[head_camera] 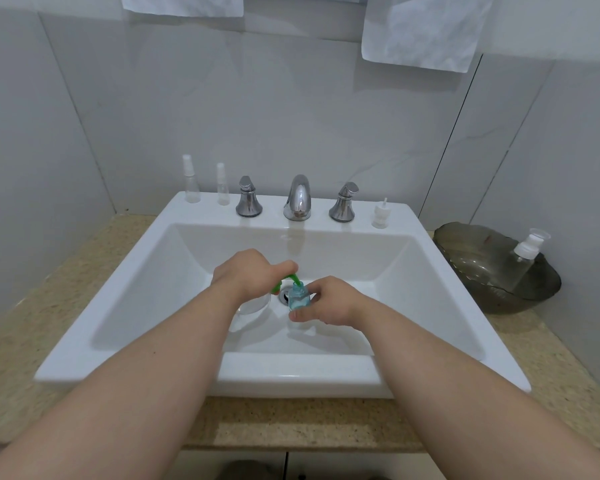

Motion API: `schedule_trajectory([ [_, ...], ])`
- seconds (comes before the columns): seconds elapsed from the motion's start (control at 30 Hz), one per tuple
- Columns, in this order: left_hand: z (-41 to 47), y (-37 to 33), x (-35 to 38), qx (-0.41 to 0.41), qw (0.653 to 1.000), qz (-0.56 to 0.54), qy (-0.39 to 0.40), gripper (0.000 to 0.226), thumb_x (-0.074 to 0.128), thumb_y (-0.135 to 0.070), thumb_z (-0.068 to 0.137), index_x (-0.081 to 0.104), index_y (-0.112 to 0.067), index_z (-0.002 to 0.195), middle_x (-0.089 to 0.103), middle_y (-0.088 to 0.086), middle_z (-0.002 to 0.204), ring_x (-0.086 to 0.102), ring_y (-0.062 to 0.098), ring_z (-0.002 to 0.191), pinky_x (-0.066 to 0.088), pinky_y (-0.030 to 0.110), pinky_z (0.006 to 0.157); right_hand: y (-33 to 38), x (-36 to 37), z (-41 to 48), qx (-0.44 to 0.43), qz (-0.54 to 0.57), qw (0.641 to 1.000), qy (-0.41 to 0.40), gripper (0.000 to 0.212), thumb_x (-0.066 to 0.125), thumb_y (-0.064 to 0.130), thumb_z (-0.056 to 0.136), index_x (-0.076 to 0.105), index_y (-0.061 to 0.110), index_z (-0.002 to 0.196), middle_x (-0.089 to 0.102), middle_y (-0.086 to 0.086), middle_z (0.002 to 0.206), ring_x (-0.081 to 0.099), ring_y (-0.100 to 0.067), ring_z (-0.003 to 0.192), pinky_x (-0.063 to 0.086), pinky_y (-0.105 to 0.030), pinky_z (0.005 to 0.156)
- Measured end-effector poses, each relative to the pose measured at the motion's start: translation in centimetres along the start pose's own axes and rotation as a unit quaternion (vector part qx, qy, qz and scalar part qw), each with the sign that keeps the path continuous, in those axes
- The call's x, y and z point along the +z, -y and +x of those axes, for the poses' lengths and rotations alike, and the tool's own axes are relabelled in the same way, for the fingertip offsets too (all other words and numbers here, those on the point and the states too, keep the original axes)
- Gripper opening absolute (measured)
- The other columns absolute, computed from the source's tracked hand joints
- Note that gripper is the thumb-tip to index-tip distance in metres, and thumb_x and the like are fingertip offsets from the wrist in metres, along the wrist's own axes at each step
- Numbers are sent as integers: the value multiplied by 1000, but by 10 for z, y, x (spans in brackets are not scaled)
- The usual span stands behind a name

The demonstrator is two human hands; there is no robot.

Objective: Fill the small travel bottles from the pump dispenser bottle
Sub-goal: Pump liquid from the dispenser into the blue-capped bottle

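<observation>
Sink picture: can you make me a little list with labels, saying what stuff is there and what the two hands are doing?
Place: white sink
Left hand: grips the green top of the pump dispenser bottle
Right hand: holds the small blue bottle under the green nozzle
Back ledge, left: tall spray bottle, short spray bottle, both upright
Back ledge, right: white pump cap
Counter, right: dark bowl holding a clear pump bottle

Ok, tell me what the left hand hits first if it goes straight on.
Probably the blue bottle, pinched in the right hand: the left hand points right, its green spout at the bottle's mouth. Depth is unclear.
</observation>
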State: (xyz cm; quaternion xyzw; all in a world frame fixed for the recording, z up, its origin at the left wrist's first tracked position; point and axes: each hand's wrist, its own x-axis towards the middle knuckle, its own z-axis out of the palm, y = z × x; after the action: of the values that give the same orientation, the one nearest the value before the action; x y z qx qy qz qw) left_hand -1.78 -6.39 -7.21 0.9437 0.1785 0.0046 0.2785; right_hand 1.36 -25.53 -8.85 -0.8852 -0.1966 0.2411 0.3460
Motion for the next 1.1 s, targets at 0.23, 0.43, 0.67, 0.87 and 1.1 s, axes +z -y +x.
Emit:
schedule_trajectory([
  [0.23, 2, 1, 1, 6, 1000, 9, 6, 64, 51, -70, 71, 79, -13, 77, 68, -2, 70, 67, 22, 75, 47, 31, 68, 0, 0, 0, -2, -8, 1000, 6, 33, 86, 39, 80, 75, 27, 109, 61, 11, 75, 54, -5, 65, 41, -22, 65],
  [0.43, 2, 0, 1, 7, 1000, 9, 7, 63, 51, -67, 74, 79, -11, 79, 65, -3, 67, 65, 22, 70, 45, 31, 65, -1, 0, 1, -2, -21, 1000, 10, 38, 85, 43, 80, 74, 27, 113, 61, 11, 77, 55, -5, 68, 41, -23, 68],
  [0.67, 1, 1, 0, 8, 1000, 20, 6, 62, 51, -65, 77, 79, -11, 82, 59, -3, 63, 62, 21, 68, 43, 31, 63, -1, 0, 1, -6, -23, 1000, 8, 39, 85, 42, 80, 74, 26, 114, 59, 11, 75, 54, -5, 66, 40, -23, 66],
  [0.87, -2, 3, -1, 7, 1000, 4, 10, 74, 51, -79, 75, 80, -11, 83, 66, -2, 69, 63, 20, 69, 47, 33, 70, -1, -1, 0, -3, -16, 1000, 10, 39, 86, 40, 81, 74, 26, 115, 57, 12, 74, 52, -5, 65, 40, -22, 65],
  [1.1, -2, 4, 0, 11, 1000, 5, 10, 80, 51, -87, 78, 79, -12, 84, 73, 0, 80, 67, 20, 78, 48, 34, 74, -1, -1, 0, -2, -12, 1000, 11, 37, 86, 38, 81, 73, 28, 113, 61, 13, 77, 54, -6, 68, 41, -23, 66],
])
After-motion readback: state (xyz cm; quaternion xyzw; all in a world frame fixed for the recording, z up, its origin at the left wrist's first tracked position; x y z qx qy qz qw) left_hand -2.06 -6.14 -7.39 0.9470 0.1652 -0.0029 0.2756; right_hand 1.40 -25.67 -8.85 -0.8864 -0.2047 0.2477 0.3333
